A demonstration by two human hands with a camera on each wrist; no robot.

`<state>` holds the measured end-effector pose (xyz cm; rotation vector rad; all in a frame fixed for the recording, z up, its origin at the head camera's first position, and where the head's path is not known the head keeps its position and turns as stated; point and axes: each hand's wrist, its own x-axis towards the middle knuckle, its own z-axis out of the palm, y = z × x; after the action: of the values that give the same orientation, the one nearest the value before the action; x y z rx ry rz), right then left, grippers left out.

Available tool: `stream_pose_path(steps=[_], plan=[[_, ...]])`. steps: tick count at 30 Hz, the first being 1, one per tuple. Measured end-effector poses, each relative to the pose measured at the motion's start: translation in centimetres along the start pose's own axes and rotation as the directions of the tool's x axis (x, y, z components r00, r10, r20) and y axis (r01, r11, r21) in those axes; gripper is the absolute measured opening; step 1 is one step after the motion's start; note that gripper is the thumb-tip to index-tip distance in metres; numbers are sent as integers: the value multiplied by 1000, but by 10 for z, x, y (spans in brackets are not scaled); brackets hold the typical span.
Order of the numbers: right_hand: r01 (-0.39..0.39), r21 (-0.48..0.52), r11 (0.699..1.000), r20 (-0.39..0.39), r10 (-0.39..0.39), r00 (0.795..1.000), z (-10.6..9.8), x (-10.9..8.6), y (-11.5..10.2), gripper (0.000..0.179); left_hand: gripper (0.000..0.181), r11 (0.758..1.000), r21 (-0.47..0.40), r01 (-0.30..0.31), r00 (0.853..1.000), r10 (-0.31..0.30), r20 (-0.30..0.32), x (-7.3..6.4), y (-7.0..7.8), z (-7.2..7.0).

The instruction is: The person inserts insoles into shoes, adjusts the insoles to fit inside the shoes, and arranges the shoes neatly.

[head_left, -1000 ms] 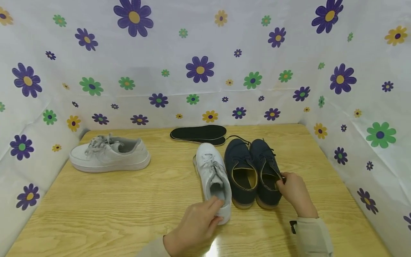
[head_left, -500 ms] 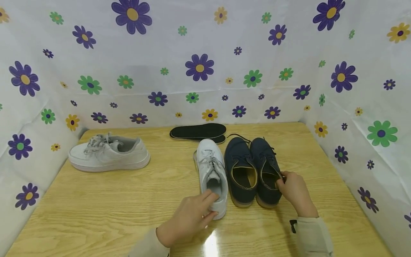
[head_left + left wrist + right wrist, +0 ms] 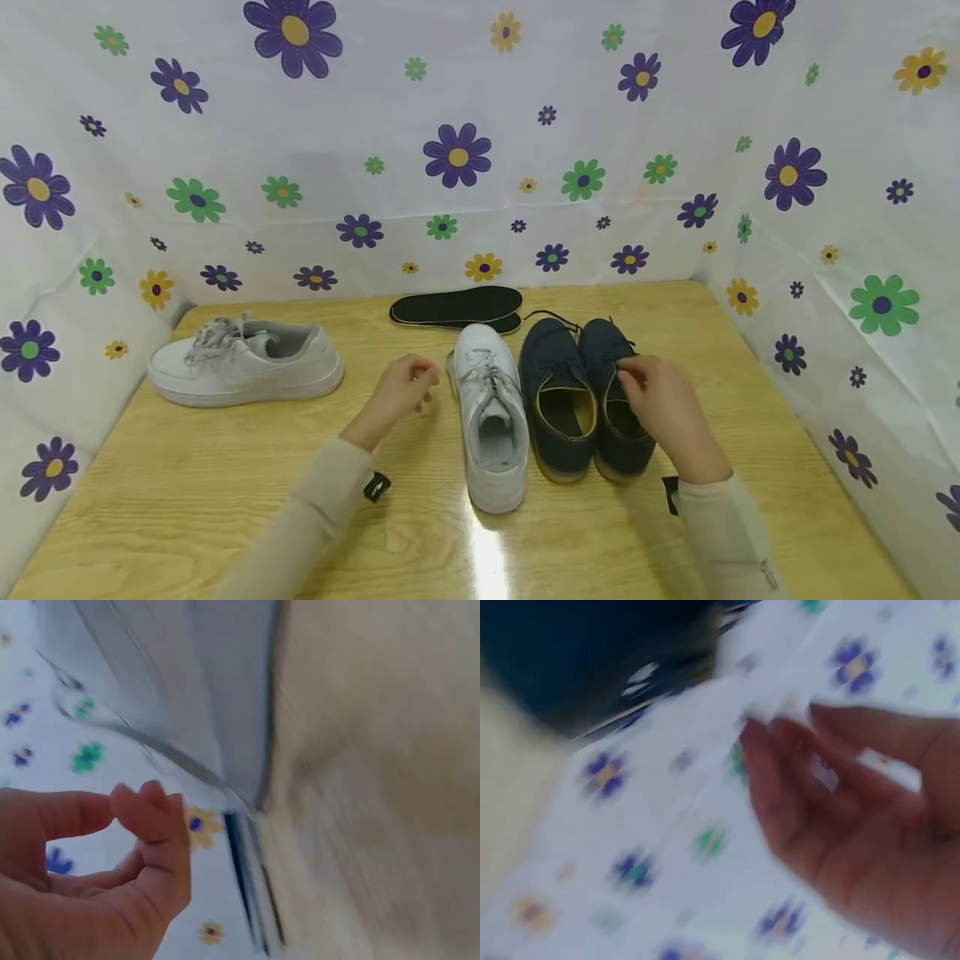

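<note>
My left hand (image 3: 401, 387) hovers to the left of a white sneaker (image 3: 497, 483), fingers loosely curled and nothing in them. In the left wrist view a grey lace (image 3: 180, 757) hangs off the sneaker's side, just above the fingertips. Over the right one of two navy lace-up shoes, my right hand (image 3: 667, 408) has its fingers loosely bent. The right wrist view shows nothing between the fingers and the dark shoe (image 3: 592, 652) apart from them. My hand covers part of that right navy shoe (image 3: 626, 458); the left navy shoe (image 3: 566, 462) stands between it and the sneaker.
Another white sneaker (image 3: 247, 367) sits sideways at the far left of the wooden table (image 3: 225, 492). Two black insoles (image 3: 457, 307) lie overlapping at the back. Flower-patterned white cloth (image 3: 360, 108) walls in the back and both sides.
My left hand has let go of the white sneaker's heel and moved up and left. My right hand has left the navy shoe's collar and risen toward its laces.
</note>
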<state>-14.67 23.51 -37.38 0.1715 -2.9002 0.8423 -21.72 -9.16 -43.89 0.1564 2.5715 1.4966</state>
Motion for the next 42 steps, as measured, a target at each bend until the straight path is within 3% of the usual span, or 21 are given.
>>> stream_pose_path(steps=[2, 5, 8, 10, 15, 17, 20, 24, 28, 30, 33, 35, 36, 40, 42], plan=[[146, -16, 989, 121, -143, 982, 4, 19, -19, 20, 26, 996, -10, 92, 995, -92, 40, 26, -6, -3], [312, -25, 950, 345, -284, 894, 18, 48, -41, 18, 25, 982, -35, 184, 978, -180, 103, 55, -12, 0], [391, -60, 918, 492, -314, 812, 34, 74, -51, 16, 24, 965, -75, 253, 962, -243, 124, 73, -16, 7], [415, -68, 907, 539, -317, 781, 44, 86, -53, 13, 23, 957, -95, 275, 959, -266, 97, 81, -16, 10], [476, -79, 876, 548, -361, 755, 58, 95, -48, 4, 20, 943, -138, 303, 953, -299, 51, 89, -17, 14], [486, -53, 873, 517, -392, 761, 61, 95, -46, 4, 18, 937, -147, 318, 948, -314, 50, 89, -18, 14], [460, 27, 888, 450, -421, 787, 62, 95, -43, 7, 15, 928, -189, 321, 947, -320, 36, 85, -17, 11], [313, 195, 930, 419, -367, 831, 61, 97, -41, 3, 18, 921, -293, 257, 963, -268, 0, 79, -11, 4], [181, 338, 924, 413, -318, 854, 56, 99, -42, 5, 20, 926, -351, 137, 986, -161, -41, 74, -2, -2], [192, 370, 909, 371, -335, 866, 52, 99, -46, 7, 21, 926, -372, 72, 993, -100, -57, 72, 3, -5], [324, 337, 884, 258, -417, 871, 44, 101, -55, 6, 20, 927, -373, -34, 997, 3, -83, 69, 11, -9], [433, 283, 856, 179, -491, 853, 39, 102, -62, 7, 18, 932, -350, -99, 993, 69, -98, 68, 17, -12], [493, 248, 834, 140, -535, 833, 37, 103, -65, 8, 18, 935, -331, -128, 990, 99, -104, 67, 20, -13], [672, 159, 723, 59, -686, 725, 29, 108, -77, 18, 18, 929, -279, -244, 969, 221, -110, 62, 32, -16], [734, 130, 666, 53, -744, 666, 26, 111, -82, 22, 19, 904, -290, -314, 949, 294, -111, 59, 38, -17]])
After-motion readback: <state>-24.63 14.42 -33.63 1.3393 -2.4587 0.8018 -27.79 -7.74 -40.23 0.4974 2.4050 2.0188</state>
